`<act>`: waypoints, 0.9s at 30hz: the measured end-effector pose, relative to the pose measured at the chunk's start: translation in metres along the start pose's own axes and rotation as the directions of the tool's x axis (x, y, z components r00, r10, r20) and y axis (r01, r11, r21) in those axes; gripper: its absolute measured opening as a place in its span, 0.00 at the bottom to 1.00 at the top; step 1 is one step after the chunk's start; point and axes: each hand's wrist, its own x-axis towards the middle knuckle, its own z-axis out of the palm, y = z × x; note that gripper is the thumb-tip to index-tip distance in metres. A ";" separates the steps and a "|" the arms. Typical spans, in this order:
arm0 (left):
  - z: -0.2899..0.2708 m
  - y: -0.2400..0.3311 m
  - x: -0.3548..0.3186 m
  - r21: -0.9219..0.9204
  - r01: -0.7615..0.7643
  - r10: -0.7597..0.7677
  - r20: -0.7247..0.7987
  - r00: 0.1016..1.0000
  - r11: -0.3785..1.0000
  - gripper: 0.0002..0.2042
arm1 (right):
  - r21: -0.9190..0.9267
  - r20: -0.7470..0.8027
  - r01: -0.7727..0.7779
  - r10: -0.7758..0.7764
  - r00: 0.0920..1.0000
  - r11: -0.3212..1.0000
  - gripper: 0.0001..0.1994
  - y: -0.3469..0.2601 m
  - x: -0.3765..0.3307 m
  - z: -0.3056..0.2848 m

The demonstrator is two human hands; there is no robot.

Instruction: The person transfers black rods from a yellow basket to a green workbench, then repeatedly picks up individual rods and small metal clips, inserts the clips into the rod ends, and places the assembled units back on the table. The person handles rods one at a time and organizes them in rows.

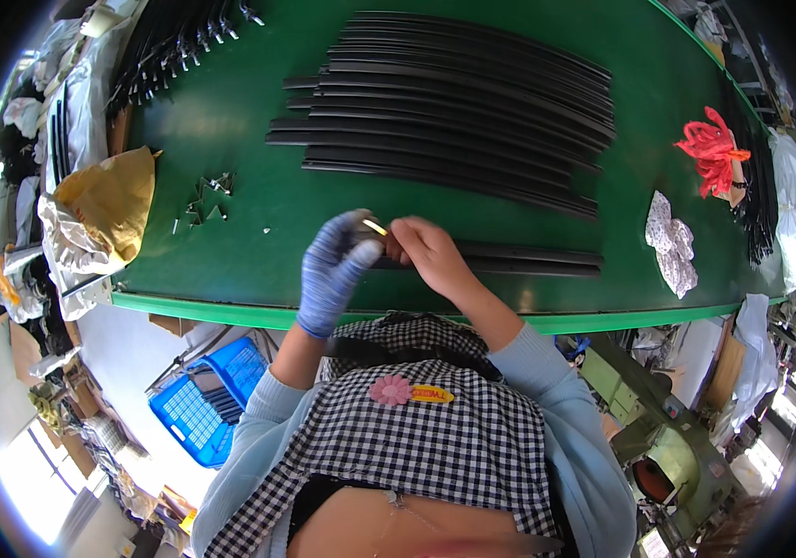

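My left hand (329, 274), in a blue-and-white knitted glove, is closed with thumb and fingertips on a small shiny metal piece (375, 227). Close beside it, my bare right hand (433, 256) has its fingers curled together near that piece. What they grip, if anything, is hidden. Long black strips (533, 261) lie under and to the right of my right hand, near the table's front edge. Beyond my hands is a broad row of black strips (454, 121), laid side by side. Several small metal clips (212, 191) are scattered to the left.
The green table (258, 270) carries a yellow-brown sack (109, 209) at left and black rods with metal ends (184, 46) at far left. A patterned cloth (670, 245) and red bundle (712, 149) are at right. Blue crates (188, 418) and a green machine (649, 409) stand below.
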 end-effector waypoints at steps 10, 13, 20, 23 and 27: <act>-0.061 -0.015 0.001 -0.442 0.033 -0.056 -0.039 0.998 0.896 0.21 | -0.906 0.025 0.202 -0.430 0.902 0.372 0.14 0.037 0.065 -0.026; -0.075 -0.007 -0.005 -0.378 -0.040 -0.022 -0.160 0.987 0.925 0.22 | -0.899 0.016 0.208 -0.446 0.895 0.385 0.12 0.040 0.056 -0.027; -0.077 0.019 -0.004 -0.164 -0.209 0.130 -0.397 0.908 0.964 0.22 | -0.745 -0.015 0.227 -0.356 0.934 0.627 0.19 -0.012 0.020 -0.041; -0.066 0.030 -0.003 -0.105 -0.242 0.181 -0.405 0.896 0.964 0.20 | -0.711 0.008 0.234 -0.326 0.945 0.663 0.19 -0.021 0.007 -0.045; -0.062 0.035 -0.008 -0.059 -0.249 0.232 -0.209 0.950 0.967 0.21 | -0.681 0.014 0.287 -0.380 0.925 0.674 0.18 -0.025 -0.004 -0.050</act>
